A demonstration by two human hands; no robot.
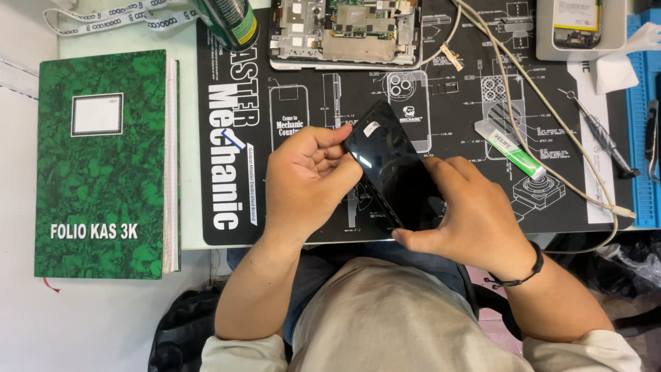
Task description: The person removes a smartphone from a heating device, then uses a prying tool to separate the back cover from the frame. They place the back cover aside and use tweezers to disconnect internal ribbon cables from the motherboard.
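Looking straight down from a head-worn camera, a seated person holds a glossy black rectangular smartphone (394, 165) in both hands, just above the near edge of a black rubber work mat printed with white phone diagrams (454, 110), which lies on a pale table (186, 138). The left hand (306, 182) is curled around the phone's upper left edge, thumb and fingers pinching it near a small white sticker on the dark glass. The right hand (475, 217) cups the lower right side, its fingers closed against the edge (the fingertips underneath are hidden); a thin black band circles that wrist. The phone is tilted, its long axis running from upper left to lower right. Beside the mat on the left lies a thick green marbled hardcover ledger book (103, 162) with a blank white label. At the far edge of the mat sit an opened phone chassis with exposed circuit boards (344, 31) and a dark green can (231, 21). To the right lie a small white and green glue tube (513, 150), a beige cable (544, 103) and a slim metal tool (602, 138), well apart from the hands.
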